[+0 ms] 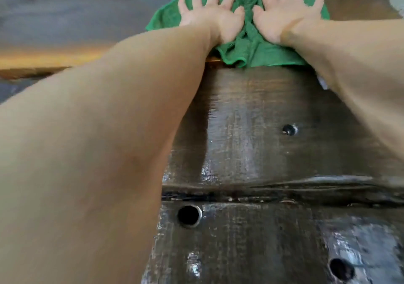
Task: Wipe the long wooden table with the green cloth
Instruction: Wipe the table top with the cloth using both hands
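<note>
The table (251,148) fills the lower and middle view, a dark, glossy wooden top running away from the camera, with wet-looking sheen in streaks and a seam across it. Two bare forearms reach forward over it. The cloth (249,43), green and rumpled, lies on the table's far part, bunched into folds between the hands. The left hand (214,19) presses flat on the cloth's left side, fingers straight and spread. The right hand (284,14) presses flat on its right side, fingers likewise straight and splayed. The two thumbs are near each other, not touching. A round hole (189,216) sits just below the seam, another hole (341,269) lower right
</note>
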The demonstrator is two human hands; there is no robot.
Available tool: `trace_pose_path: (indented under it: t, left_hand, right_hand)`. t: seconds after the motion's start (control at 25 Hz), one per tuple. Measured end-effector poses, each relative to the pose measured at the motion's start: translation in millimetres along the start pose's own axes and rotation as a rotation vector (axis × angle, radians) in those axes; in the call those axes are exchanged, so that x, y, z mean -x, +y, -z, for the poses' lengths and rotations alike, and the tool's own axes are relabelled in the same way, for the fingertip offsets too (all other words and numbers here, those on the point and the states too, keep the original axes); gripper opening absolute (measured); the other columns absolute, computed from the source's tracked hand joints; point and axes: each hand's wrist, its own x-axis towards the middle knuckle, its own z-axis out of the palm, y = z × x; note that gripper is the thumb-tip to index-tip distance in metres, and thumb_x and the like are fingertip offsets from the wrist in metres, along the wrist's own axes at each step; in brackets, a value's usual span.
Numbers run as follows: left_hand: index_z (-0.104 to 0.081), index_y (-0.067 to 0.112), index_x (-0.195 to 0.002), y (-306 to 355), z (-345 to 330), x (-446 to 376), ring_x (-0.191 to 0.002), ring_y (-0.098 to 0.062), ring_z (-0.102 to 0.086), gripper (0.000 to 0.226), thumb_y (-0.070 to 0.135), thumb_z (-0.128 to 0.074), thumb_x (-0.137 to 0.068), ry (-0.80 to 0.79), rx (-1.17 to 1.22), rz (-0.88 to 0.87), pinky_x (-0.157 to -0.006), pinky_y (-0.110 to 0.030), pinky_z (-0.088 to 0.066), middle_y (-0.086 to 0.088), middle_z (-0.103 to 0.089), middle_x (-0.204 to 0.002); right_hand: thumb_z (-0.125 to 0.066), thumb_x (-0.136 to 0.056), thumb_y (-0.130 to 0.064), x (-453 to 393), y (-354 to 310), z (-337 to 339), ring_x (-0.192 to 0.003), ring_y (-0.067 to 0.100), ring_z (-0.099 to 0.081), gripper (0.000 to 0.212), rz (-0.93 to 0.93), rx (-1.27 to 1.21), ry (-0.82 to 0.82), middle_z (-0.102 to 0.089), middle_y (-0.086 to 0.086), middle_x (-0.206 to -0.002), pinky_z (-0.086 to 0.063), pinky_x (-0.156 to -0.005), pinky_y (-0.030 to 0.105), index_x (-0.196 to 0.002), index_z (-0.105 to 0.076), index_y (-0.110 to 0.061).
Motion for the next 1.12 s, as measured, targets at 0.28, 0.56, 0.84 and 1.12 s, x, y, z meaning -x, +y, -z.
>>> trace_pose_path:
  t: [0.28, 0.56, 0.84, 1.12]
  left_hand:
    - [0.006, 0.041, -0.160, 9, -4, 96, -0.155, -0.038, 0.012, 0.061, 0.056, -0.011, -0.103, -0.054, 0.019, -0.023, -0.122, -0.060, 0.006, 0.002, 0.014, -0.170]
    - [0.017, 0.037, -0.158, 15, -13, 231, -0.153, -0.042, 0.015, 0.067, 0.061, -0.009, -0.101, -0.036, 0.003, -0.001, -0.122, -0.061, 0.005, -0.005, 0.022, -0.168]
    - [0.027, 0.035, -0.155, 21, -16, 371, -0.151, -0.045, 0.020, 0.080, 0.072, 0.008, -0.087, -0.124, -0.006, 0.106, -0.116, -0.071, 0.006, -0.007, 0.031, -0.165]
    - [0.014, 0.036, -0.158, 27, -21, 514, -0.153, -0.043, 0.016, 0.085, 0.079, 0.011, -0.085, -0.134, 0.013, 0.110, -0.116, -0.071, 0.006, -0.009, 0.020, -0.167]
  right_hand:
    - [-0.010, -0.101, -0.058, 98, 6, 6, -0.155, 0.023, 0.010, 0.061, 0.006, -0.018, -0.093, 0.010, -0.006, -0.169, 0.005, -0.116, 0.069, -0.157, 0.010, -0.044]
    - [-0.008, -0.099, -0.062, 233, 6, 7, -0.154, 0.023, 0.015, 0.063, 0.041, 0.024, -0.117, 0.016, -0.005, -0.168, 0.007, -0.117, 0.068, -0.156, 0.013, -0.044]
    - [0.002, -0.090, -0.072, 357, 8, 9, -0.153, 0.023, 0.020, 0.072, 0.056, 0.015, -0.192, 0.021, -0.005, -0.166, 0.009, -0.116, 0.067, -0.155, 0.017, -0.046]
    - [0.013, -0.078, -0.075, 496, 15, 18, -0.149, 0.023, 0.029, 0.083, 0.079, 0.009, -0.255, 0.032, -0.005, -0.162, 0.016, -0.115, 0.066, -0.154, 0.019, -0.044]
